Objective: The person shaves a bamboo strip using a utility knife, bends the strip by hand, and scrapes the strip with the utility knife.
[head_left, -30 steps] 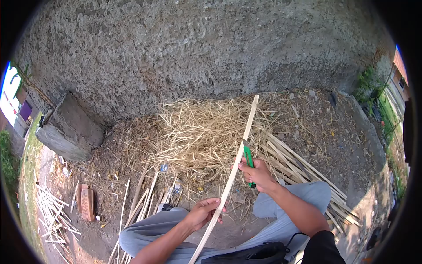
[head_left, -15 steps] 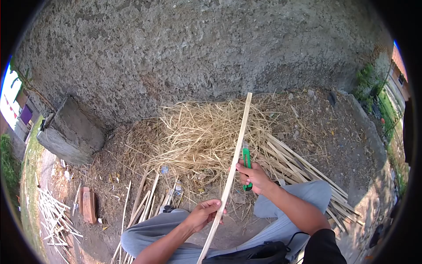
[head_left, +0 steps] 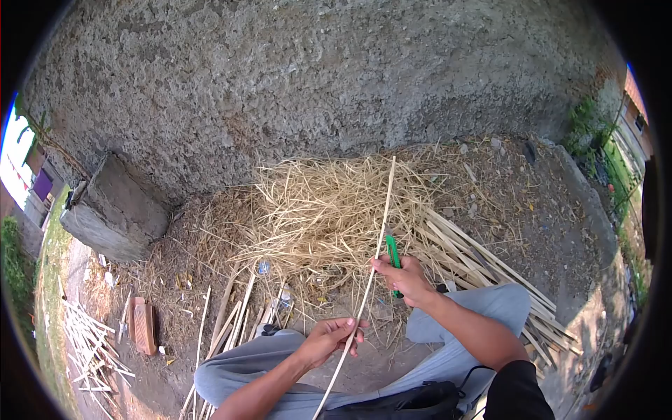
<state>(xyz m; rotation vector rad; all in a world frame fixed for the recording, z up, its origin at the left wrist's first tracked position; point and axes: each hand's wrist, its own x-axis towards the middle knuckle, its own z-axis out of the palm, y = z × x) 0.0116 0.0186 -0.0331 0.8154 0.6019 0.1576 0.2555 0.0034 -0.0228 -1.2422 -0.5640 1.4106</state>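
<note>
A long, pale strip that looks like split bamboo (head_left: 364, 301) slants from my lap up toward the wall, its narrow edge facing me. Around its lower part, the thumb and fingers of my left hand (head_left: 332, 339) are closed. My right hand (head_left: 404, 280) grips a green box cutter (head_left: 393, 252), its tip pointing up beside the strip; the thumb and a finger also touch the strip. Beyond both hands lies a heap of thin shavings (head_left: 329, 217).
Pale strips (head_left: 483, 259) lie in a bundle to the right, with more strips (head_left: 234, 315) by my left knee and a white pile (head_left: 91, 343) at far left. Reddish bricks (head_left: 143, 327) and a concrete block (head_left: 122, 206) are at left. A rough wall (head_left: 336, 84) stands ahead.
The strip has turned about its length, from its broad face to its narrow edge toward me. Both hands remain in nearly the same places.
</note>
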